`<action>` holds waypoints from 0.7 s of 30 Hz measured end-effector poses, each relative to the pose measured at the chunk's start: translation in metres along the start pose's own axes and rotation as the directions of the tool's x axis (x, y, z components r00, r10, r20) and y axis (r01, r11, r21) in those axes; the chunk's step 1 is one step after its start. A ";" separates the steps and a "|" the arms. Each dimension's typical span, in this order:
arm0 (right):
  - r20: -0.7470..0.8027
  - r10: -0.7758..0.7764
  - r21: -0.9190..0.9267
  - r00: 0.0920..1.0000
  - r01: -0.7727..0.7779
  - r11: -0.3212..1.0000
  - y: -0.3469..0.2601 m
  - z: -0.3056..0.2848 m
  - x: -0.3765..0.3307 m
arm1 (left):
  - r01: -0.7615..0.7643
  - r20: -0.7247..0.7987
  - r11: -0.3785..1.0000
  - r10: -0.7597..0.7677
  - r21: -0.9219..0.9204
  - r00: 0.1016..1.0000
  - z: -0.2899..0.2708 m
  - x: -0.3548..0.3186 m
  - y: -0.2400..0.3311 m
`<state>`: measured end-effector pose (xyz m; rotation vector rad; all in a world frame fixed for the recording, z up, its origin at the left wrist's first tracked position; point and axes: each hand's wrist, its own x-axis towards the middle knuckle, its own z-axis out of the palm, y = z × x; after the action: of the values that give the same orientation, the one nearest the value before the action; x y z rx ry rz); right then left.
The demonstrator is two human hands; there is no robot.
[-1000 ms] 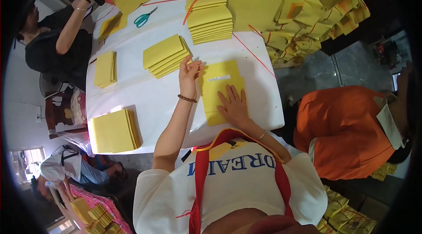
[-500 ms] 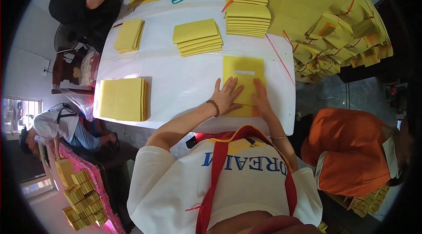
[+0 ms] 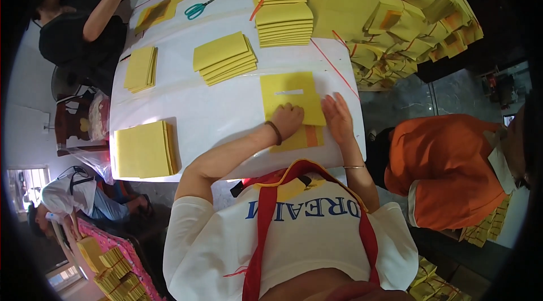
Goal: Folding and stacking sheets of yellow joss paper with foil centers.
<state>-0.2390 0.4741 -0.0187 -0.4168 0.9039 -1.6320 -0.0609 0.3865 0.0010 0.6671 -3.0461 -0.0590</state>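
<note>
White table (image 3: 186, 114), grey floor (image 3: 418, 103), window (image 3: 25, 179)

Paper-goods workshop: yellow paper stacks (image 3: 225, 58) crowd white worktable (image 3: 220, 111)

Matt yellow paper for the folded sheet (image 3: 291, 97) under the left hand (image 3: 287, 120) and right hand (image 3: 338, 117). Same dull paper in the fanned stack (image 3: 224, 58). Glossy white plastic-looking cover on the table (image 3: 186, 109), slightly wrinkled. Smooth teal plastic on the scissors (image 3: 199, 9) handles.
</note>
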 end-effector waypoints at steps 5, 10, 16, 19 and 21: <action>-0.353 -0.197 -0.354 0.915 0.064 0.933 0.004 -0.038 -0.020 | 0.059 -0.494 0.977 -0.156 -0.205 0.855 -0.097 0.002 -0.084; -0.242 -0.228 -0.437 0.943 0.103 0.893 0.010 -0.031 -0.018 | 0.365 -0.756 0.931 -0.229 0.015 0.614 -0.077 -0.008 -0.205; -0.242 -0.226 -0.462 0.944 0.092 0.882 0.011 -0.030 -0.016 | 0.495 -0.361 0.869 -0.454 0.025 0.815 -0.012 -0.016 -0.229; -0.262 -0.226 -0.451 0.938 0.088 0.888 0.008 -0.031 -0.017 | 0.476 -0.420 0.874 -0.397 0.100 0.816 -0.028 -0.008 -0.225; -0.270 -0.243 -0.486 0.932 0.086 0.870 0.008 -0.030 -0.017 | 0.498 -0.423 0.853 -0.397 0.159 0.815 -0.033 -0.006 -0.223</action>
<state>-0.2504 0.4994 -0.0404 -0.5805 1.5662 -1.6587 0.0388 0.1861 0.0245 1.2499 -2.4823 0.4257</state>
